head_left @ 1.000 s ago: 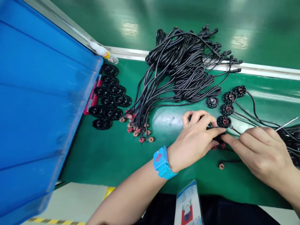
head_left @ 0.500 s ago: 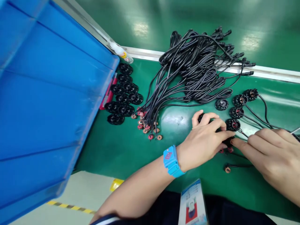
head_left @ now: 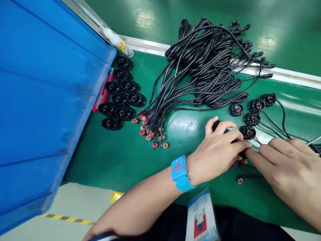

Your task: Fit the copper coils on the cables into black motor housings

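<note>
My left hand [head_left: 218,152], with a blue wrist strap [head_left: 180,173], is closed on a black round plastic housing [head_left: 242,154], mostly hidden by the fingers. Another black housing [head_left: 215,126] shows beneath its outer fingers. My right hand [head_left: 283,167] is curled, its index fingertip pressed against the gripped housing. A thin metal rod [head_left: 313,140] sticks out past the right knuckles; its grip is hidden. Red and copper star-shaped cable ends [head_left: 240,181] lie just below the hands. Beyond the fingers, black housings [head_left: 248,132] with cables threaded through stand in a slanting row.
A large blue bin [head_left: 50,100] stands on the left. Beside it are several black housings [head_left: 120,112], a red object [head_left: 104,95] and a white bottle [head_left: 117,42]. A heap of coiled black cables [head_left: 203,60] lies on the green table [head_left: 112,160]. A badge [head_left: 200,217] hangs in front.
The view has shifted slightly, so the bin and the left-side parts appear further left. Both hands stay together at the same housing; the right index finger has moved a little closer in.
</note>
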The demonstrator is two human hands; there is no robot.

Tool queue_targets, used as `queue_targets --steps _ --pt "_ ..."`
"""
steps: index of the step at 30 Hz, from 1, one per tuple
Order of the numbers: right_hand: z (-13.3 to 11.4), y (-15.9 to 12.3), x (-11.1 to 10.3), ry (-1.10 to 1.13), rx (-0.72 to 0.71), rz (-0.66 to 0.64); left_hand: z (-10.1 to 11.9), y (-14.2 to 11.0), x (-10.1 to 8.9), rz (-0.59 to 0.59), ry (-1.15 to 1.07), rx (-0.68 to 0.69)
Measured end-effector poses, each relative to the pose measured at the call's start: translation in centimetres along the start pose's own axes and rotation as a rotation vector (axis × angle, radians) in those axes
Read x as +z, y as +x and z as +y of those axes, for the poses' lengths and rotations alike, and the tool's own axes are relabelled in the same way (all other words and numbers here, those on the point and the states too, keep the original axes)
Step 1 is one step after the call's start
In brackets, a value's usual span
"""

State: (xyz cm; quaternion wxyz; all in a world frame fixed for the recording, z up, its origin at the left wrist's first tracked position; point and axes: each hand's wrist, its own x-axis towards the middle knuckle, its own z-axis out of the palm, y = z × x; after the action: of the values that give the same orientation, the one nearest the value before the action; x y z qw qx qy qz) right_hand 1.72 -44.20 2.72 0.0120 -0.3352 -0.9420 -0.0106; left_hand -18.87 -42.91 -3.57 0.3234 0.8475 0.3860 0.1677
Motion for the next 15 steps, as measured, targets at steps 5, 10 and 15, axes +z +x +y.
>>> queue_targets --steps 5,10,15 --pt "-0.3 0.0 0.0 -0.027 0.034 -0.032 0.4 0.1 0.0 0.053 -0.089 -0.061" --pt "-0.9 -0.5 -0.1 -0.011 0.041 -0.059 0.9 0.1 0.2 0.098 -0.122 -0.098" --pt "0.5 -3.4 -0.2 0.202 0.21 0.057 1.1 0.0 0.2 0.091 -0.123 -0.111"
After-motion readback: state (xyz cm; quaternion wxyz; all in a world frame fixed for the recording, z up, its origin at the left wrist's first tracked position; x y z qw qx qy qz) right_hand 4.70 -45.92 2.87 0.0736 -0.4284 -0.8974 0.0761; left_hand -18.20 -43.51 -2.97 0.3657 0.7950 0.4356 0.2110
